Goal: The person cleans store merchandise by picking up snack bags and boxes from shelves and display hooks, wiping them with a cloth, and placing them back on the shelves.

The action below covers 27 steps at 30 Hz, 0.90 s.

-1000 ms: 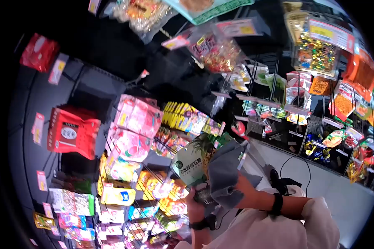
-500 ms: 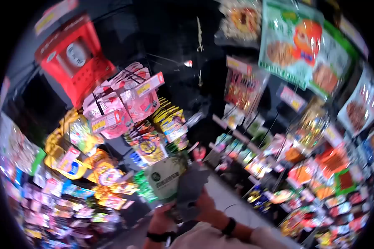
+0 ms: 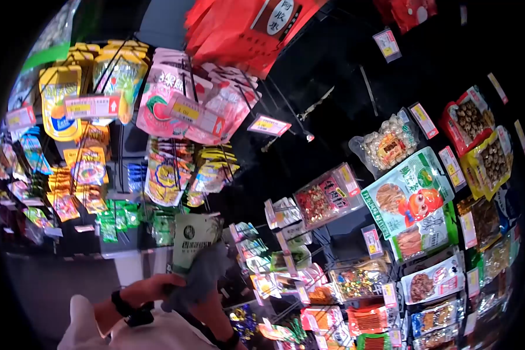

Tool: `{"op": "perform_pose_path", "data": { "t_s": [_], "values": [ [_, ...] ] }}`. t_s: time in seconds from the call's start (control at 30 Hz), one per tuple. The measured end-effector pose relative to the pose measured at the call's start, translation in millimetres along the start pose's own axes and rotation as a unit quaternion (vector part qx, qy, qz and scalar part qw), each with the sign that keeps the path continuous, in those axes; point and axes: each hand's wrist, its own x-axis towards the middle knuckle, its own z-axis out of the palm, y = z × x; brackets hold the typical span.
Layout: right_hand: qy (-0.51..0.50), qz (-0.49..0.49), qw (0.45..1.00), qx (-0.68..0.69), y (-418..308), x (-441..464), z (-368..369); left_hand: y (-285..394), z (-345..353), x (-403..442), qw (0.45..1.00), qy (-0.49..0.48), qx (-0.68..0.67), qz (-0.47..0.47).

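At the lower left of the head view, a pale green packet (image 3: 193,238) with dark print stands upright in front of me. My left hand (image 3: 158,286) is closed at its lower edge, fingers partly hidden. A grey cloth (image 3: 199,279) overlaps the packet's lower right side and covers part of it. My right hand (image 3: 210,310) is closed under the cloth, with most of its fingers hidden by the folds. Both wrists wear dark bands. Beyond the packet hang small green packets (image 3: 118,219) and yellow packets (image 3: 213,169).
Pink pouches (image 3: 168,102), a large red bag (image 3: 248,32) and yellow pouches (image 3: 63,102) hang on hooks at the upper left. Price tags (image 3: 269,125) jut out on rods. To the right hang several snack bags, including a light green bag (image 3: 411,189). Pale floor (image 3: 93,280) shows at lower left.
The view has turned, so the racks appear rotated and shifted. My hands, the packet and the cloth now appear further left. Both hands keep their hold.
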Motion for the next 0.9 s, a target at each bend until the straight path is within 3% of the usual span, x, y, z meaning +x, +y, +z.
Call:
{"op": "perform_pose_path", "data": {
  "t_s": [0.07,0.13,0.2,0.23,0.3,0.33,0.4,0.47,0.53,0.63,0.67,0.7,0.73,0.8,0.83,0.87,0.9],
  "values": [
    [0.003,0.047,0.998,0.046,5.5,1.4,-5.8,26.9,60.3,-30.9,0.981,0.021,0.186,0.038],
    [0.022,0.086,0.992,0.095,-2.3,5.6,-14.8,19.4,43.9,-11.0,0.988,-0.001,0.157,0.000],
    [0.078,0.067,0.984,0.148,-2.4,10.4,-19.4,19.5,39.3,-1.2,0.991,-0.022,0.130,-0.033],
    [0.125,0.130,0.946,0.268,6.6,3.9,-12.2,21.7,42.8,2.1,0.985,-0.045,0.169,-0.013],
    [0.134,0.112,0.966,0.190,26.6,-6.1,-3.7,37.8,68.3,-4.5,0.974,-0.063,0.217,0.004],
    [0.118,0.090,0.980,0.134,36.7,-8.2,-4.2,14.6,16.3,34.8,0.935,-0.117,0.305,0.138],
    [0.094,0.042,0.994,0.022,51.7,-9.3,-6.1,36.1,64.0,26.7,0.978,-0.047,0.139,0.150],
    [0.061,0.187,0.919,0.341,49.2,17.9,1.6,53.3,76.6,29.9,0.976,-0.031,0.124,0.175],
    [0.074,0.166,0.904,0.386,38.4,28.4,0.6,64.4,78.9,46.1,0.951,-0.006,0.151,0.272],
    [0.088,0.140,0.855,0.491,35.9,45.8,-7.3,71.0,77.2,55.1,0.951,-0.018,0.141,0.275],
    [0.069,0.067,0.959,0.268,44.3,58.7,-18.9,68.2,76.6,54.8,0.959,-0.034,0.128,0.250],
    [0.043,-0.014,0.998,0.031,50.8,72.5,-29.4,66.6,80.4,53.3,0.959,-0.021,0.135,0.249],
    [0.056,-0.066,0.994,0.059,38.8,97.3,-41.9,66.7,87.2,52.4,0.925,-0.038,0.211,0.314],
    [0.051,-0.170,0.976,-0.129,94.6,106.5,-60.1,58.6,75.4,79.7,0.935,-0.038,0.160,0.313],
    [0.044,-0.205,0.959,-0.189,113.2,111.3,-71.6,57.7,87.5,81.8,0.916,0.038,0.230,0.326],
    [0.035,-0.030,0.997,0.069,103.5,132.0,-80.9,62.8,86.6,94.6,0.940,0.044,0.170,0.294],
    [0.020,0.153,0.936,0.317,98.1,143.1,-84.2,67.7,85.9,107.2,0.958,0.052,0.106,0.262]
  ]
}}
